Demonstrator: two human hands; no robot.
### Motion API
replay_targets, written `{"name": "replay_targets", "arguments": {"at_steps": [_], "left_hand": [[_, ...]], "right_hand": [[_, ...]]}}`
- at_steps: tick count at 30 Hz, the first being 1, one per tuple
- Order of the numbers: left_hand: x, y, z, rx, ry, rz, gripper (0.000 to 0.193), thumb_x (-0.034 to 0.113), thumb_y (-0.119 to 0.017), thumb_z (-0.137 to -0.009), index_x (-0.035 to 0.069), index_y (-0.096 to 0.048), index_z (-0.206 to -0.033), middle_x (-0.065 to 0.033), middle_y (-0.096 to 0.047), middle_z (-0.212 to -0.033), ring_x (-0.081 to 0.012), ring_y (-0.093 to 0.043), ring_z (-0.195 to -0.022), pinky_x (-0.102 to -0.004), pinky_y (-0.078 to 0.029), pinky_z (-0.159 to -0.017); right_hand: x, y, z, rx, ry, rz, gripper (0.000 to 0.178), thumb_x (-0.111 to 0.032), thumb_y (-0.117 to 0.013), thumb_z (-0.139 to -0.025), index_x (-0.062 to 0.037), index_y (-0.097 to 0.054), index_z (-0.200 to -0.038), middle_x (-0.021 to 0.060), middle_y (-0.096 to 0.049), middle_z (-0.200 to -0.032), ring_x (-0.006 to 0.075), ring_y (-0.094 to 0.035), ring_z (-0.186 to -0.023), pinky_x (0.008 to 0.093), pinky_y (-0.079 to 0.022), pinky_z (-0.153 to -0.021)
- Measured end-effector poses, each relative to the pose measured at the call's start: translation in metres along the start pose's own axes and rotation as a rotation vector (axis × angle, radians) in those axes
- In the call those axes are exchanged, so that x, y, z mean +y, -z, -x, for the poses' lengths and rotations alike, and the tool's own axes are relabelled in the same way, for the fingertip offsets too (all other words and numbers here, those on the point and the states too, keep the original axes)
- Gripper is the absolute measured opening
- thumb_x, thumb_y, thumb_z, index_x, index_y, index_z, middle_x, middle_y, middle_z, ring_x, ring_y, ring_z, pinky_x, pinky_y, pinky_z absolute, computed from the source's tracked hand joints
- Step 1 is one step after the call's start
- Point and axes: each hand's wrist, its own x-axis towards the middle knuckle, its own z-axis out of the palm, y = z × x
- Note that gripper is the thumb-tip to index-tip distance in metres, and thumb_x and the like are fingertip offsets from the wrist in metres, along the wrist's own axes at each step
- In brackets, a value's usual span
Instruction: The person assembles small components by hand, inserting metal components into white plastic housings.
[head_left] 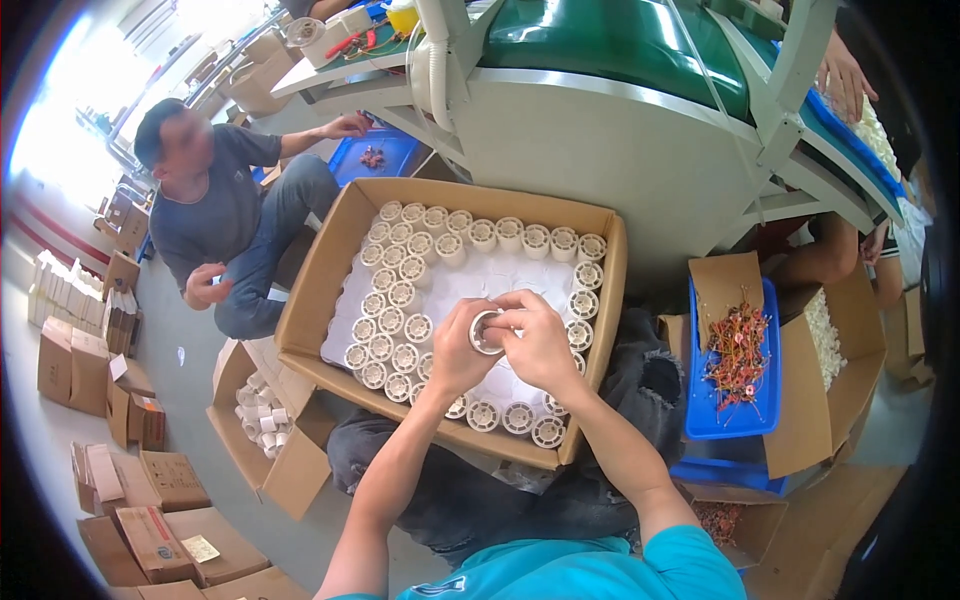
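Observation:
Above the middle of a large cardboard box (608, 312), my left hand (456, 352) is wrapped round a white plastic cylinder (486, 333), its round open end facing up. The fingers of my right hand (536, 342) are closed at that end, pressing on its rim or inside; whether they pinch a small part there is hidden. Rows of similar white cylinders (420, 244) stand upright along the left, far, right and near sides of the box. Their tops show slotted round faces. White sheeting (520, 280) lines the bottom between them.
A blue tray (735, 428) of red-and-yellow wired parts (738, 345) lies at the right. To the left, an open carton (235, 425) holds loose white cylinders. A seated co-worker (230, 200) is beyond it. A green-belted machine (610, 45) stands ahead.

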Motion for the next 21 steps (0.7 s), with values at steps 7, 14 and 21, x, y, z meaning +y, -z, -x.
{"name": "replay_targets", "arguments": {"at_steps": [7,14,21], "left_hand": [[-0.005,-0.003,0.003,-0.049,0.036,0.019,0.040,-0.003,-0.076,-0.066,0.004,-0.060,-0.102,-0.0134,-0.065,-0.094,-0.0320,-0.066,-0.081,-0.0367,-0.053,-0.068],[-0.008,0.000,0.001,-0.145,0.004,0.038,0.035,-0.002,-0.073,-0.069,0.003,-0.060,-0.100,-0.0134,-0.064,-0.090,-0.0323,-0.065,-0.079,-0.0369,-0.052,-0.066],[-0.011,0.005,0.008,-0.175,0.097,0.060,0.036,-0.001,-0.076,-0.067,0.004,-0.061,-0.100,-0.0126,-0.065,-0.089,-0.0321,-0.066,-0.078,-0.0377,-0.052,-0.067]], "right_hand": [[0.000,-0.007,0.005,0.055,0.099,0.123,0.014,-0.004,-0.069,-0.076,-0.0040,-0.075,-0.088,0.0082,-0.064,-0.104,0.0281,-0.061,-0.098,0.0390,-0.051,-0.083],[0.005,-0.008,0.005,0.025,0.193,0.281,0.013,-0.003,-0.069,-0.073,-0.0035,-0.074,-0.085,0.0077,-0.064,-0.104,0.0278,-0.061,-0.098,0.0395,-0.052,-0.081],[0.012,-0.012,0.004,-0.011,0.126,0.058,0.014,0.001,-0.068,-0.072,-0.0029,-0.074,-0.085,0.0099,-0.063,-0.103,0.0289,-0.063,-0.096,0.0387,-0.052,-0.080]]}}
